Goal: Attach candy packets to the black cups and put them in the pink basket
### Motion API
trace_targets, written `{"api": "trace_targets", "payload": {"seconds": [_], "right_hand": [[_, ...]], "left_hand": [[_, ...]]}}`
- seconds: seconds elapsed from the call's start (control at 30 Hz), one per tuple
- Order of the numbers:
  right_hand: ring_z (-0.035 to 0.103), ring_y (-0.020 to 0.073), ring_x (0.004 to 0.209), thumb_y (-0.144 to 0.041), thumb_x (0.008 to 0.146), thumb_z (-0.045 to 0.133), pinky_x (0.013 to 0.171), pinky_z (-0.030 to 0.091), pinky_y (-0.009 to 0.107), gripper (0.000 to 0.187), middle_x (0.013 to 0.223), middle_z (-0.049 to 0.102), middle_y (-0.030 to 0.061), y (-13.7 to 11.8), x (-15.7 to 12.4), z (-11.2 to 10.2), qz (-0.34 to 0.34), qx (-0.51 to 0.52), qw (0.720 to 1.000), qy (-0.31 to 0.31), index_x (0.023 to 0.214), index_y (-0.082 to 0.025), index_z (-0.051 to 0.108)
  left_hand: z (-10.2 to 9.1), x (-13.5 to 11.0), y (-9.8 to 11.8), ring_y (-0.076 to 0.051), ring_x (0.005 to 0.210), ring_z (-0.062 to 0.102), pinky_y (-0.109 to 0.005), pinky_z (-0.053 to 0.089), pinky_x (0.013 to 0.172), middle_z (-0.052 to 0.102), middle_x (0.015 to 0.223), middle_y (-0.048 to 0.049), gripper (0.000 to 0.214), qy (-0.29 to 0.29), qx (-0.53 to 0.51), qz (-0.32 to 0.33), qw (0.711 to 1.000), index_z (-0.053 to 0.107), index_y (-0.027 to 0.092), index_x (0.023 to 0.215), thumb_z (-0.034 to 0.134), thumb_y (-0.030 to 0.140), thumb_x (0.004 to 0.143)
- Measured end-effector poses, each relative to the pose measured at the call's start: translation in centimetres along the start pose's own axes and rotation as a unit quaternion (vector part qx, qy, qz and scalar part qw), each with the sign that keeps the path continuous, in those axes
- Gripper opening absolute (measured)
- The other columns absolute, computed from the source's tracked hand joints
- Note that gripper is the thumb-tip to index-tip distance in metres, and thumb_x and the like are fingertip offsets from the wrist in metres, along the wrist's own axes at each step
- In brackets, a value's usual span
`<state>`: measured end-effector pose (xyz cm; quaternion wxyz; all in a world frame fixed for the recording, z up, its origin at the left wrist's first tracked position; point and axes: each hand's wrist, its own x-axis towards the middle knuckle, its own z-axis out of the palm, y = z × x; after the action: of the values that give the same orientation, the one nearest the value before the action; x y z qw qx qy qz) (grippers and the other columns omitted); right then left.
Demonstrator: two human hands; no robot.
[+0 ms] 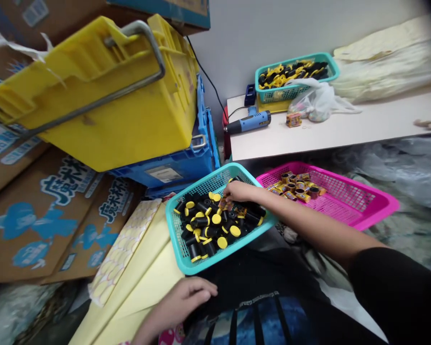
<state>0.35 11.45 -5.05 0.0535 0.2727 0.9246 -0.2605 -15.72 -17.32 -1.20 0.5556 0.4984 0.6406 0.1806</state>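
My right hand [237, 191] reaches into a teal plastic mesh basket [173, 230], its fingers curled among many small black cylinders with yellow caps [204, 225]. I cannot tell whether those fingers grip a piece. Several loose yellow caps lie among the cylinders, with a few printed pieces near my fingertips. My left hand [187, 302] rests low by my lap with its fingers slightly apart, holding nothing. It lies at the edge of a stack of pale yellow sheets [140, 282], beside a strip of round stickers [124, 251].
A magenta mesh basket [362, 208] holds small labelled containers just beyond my right forearm. Yellow and blue crates [93, 96] and printed cardboard boxes [39, 225] are stacked at left. A white table [326, 136] carries a heat gun [251, 120], a teal basket, and a plastic bag.
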Motion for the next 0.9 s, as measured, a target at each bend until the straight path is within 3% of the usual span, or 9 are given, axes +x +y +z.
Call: {"api": "trace_targets", "payload": {"seconds": [0.07,0.17,0.23,0.33,0.43,0.57,0.67,0.77,0.9], "right_hand": [[0.061,0.0150,0.080,-0.014,0.080,0.064,0.068,0.038,0.020,0.019,0.085,0.067,0.0029,-1.0,-1.1,-1.1,-0.018,0.021,1.000,0.005,0.097,-0.018,0.069],[0.061,0.0125,0.075,-0.011,0.073,0.070,0.060,0.037,0.018,0.036,0.086,0.068,0.0007,-3.5,-2.2,-2.2,-0.046,0.053,0.998,0.001,0.108,-0.017,0.062],[0.060,0.0112,0.070,-0.011,0.070,0.072,0.056,0.036,0.017,0.033,0.083,0.068,-0.0004,-5.3,-2.3,-2.3,-0.068,0.072,0.995,-0.008,0.102,-0.016,0.061],[0.061,0.0108,0.070,-0.009,0.072,0.069,0.057,0.036,0.016,0.026,0.080,0.068,-0.0011,-7.2,-1.9,-2.0,-0.088,0.092,0.992,0.001,0.096,-0.016,0.061],[0.061,0.0115,0.075,-0.007,0.077,0.062,0.065,0.037,0.018,0.029,0.083,0.068,-0.0002,-8.0,-1.5,-1.3,-0.087,0.109,0.989,0.056,0.104,-0.015,0.059],[0.060,0.0140,0.086,-0.023,0.090,0.054,0.075,0.039,0.022,0.018,0.097,0.067,0.0035,-8.1,-2.2,-0.4,-0.060,0.129,0.983,0.112,0.106,-0.015,0.060],[0.059,0.0157,0.092,-0.031,0.096,0.046,0.082,0.041,0.025,0.023,0.101,0.066,0.0046,-7.9,-3.5,-0.3,-0.013,0.179,0.973,0.143,0.097,-0.015,0.064],[0.058,0.0160,0.099,-0.040,0.095,0.045,0.089,0.043,0.028,0.030,0.107,0.064,0.0036,-7.8,-4.2,0.3,-0.017,0.327,0.931,0.160,0.104,-0.018,0.063],[0.059,0.0127,0.083,-0.038,0.079,0.067,0.076,0.048,0.025,0.045,0.092,0.063,0.0013,-8.1,-3.3,1.8,-0.054,0.500,0.853,0.138,0.117,-0.018,0.056]], "left_hand": [[-2.0,0.7,2.3,-0.023,0.079,0.069,-0.035,0.056,0.073,0.075,0.084,-0.0030,0.027,0.035,-0.007,0.026,0.999,0.076,0.031,0.085,0.054,0.047,0.084],[-4.0,4.4,4.7,-0.021,0.081,0.067,-0.033,0.055,0.075,0.073,0.088,-0.0064,0.025,0.224,-0.017,0.124,0.966,0.072,0.021,0.089,0.060,0.041,0.081],[-4.4,7.7,5.3,-0.021,0.092,0.066,-0.033,0.054,0.081,0.072,0.097,-0.0071,0.030,0.299,-0.021,0.172,0.938,0.069,0.019,0.099,0.069,0.034,0.073],[-3.8,11.0,4.7,-0.018,0.074,0.067,-0.029,0.054,0.070,0.071,0.077,-0.0030,0.044,0.304,-0.032,0.171,0.937,0.064,0.017,0.108,0.073,0.025,0.065],[-3.0,11.1,3.1,-0.017,0.063,0.066,-0.028,0.052,0.063,0.068,0.064,-0.0012,0.030,0.333,-0.056,0.140,0.931,0.066,0.015,0.099,0.068,0.028,0.072],[-2.3,9.1,1.9,-0.019,0.081,0.068,-0.030,0.053,0.076,0.073,0.087,-0.0063,0.018,0.391,-0.079,0.119,0.909,0.068,0.017,0.080,0.067,0.034,0.075],[-2.5,8.2,2.2,-0.018,0.088,0.067,-0.030,0.052,0.080,0.070,0.103,-0.0071,0.017,0.438,-0.110,0.149,0.880,0.068,0.018,0.074,0.072,0.034,0.071],[-2.8,8.6,3.3,-0.015,0.071,0.066,-0.027,0.053,0.068,0.069,0.076,-0.0023,0.022,0.432,-0.209,0.169,0.861,0.064,0.016,0.073,0.077,0.032,0.066],[-2.6,10.1,4.7,-0.013,0.065,0.066,-0.024,0.052,0.065,0.068,0.067,0.0020,0.039,0.385,-0.293,0.169,0.859,0.058,0.019,0.106,0.072,0.031,0.073]]}}
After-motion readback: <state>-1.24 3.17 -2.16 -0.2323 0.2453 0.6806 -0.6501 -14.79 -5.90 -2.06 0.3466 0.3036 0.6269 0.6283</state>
